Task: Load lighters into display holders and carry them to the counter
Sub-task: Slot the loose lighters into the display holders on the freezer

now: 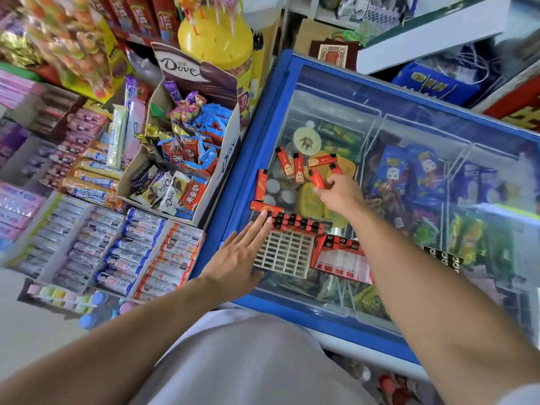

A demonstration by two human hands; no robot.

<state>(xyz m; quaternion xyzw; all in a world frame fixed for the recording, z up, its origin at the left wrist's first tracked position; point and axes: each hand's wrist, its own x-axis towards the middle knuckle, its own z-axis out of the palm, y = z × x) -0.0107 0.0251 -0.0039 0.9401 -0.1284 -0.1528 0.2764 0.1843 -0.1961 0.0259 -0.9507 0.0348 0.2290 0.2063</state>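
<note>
A white grid display holder [285,254] lies on the glass lid of a blue freezer [264,92]. Its far rows hold red lighters with black tops [298,222]. My left hand [238,252] rests flat on the holder's left edge, fingers spread, fingertips touching the loaded row. Several loose red lighters [295,166] lie on the glass further back. My right hand [340,194] pinches one red lighter [317,178] among them. Two more lighters [261,185] lie by the freezer's left rim. A red lighter carton [340,258] sits right of the holder.
A Dove candy box [187,147] and rows of gum and sweets [96,229] fill the shelf on the left. A yellow lollipop tub [216,45] stands behind. Another black-topped lighter pack [444,255] lies on the glass to the right. Ice creams show under the lid.
</note>
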